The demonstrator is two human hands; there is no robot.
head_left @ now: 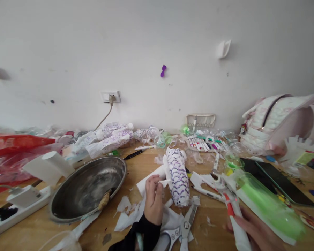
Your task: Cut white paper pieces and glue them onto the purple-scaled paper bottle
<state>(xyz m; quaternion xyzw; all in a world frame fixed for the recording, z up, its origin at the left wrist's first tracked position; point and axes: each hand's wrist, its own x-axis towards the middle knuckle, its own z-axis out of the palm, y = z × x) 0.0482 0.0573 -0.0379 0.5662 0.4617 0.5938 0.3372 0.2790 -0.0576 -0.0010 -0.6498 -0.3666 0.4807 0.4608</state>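
My left hand [154,199], in a black sleeve, pinches a small piece of white paper [164,182]. It is close to the left side of a white paper-covered shape [178,177] drawn with purple scales, which lies on the table. My right hand [256,228], slightly blurred, is wrapped round the handle of a white glue gun [237,223] with a red trigger. The gun is to the right of the scaled shape. Below the shape lie open scissors [184,226] on white paper scraps [129,218]. A white paper roll [149,179] is behind my left hand.
At left stand a metal basin [81,195] holding a brush and a white power strip [23,212]. Behind are several scaled paper shapes [115,136], markers [201,143] and plastic pieces. A green bottle [269,202], a dark tablet [285,184] and a pink backpack [282,122] are right.
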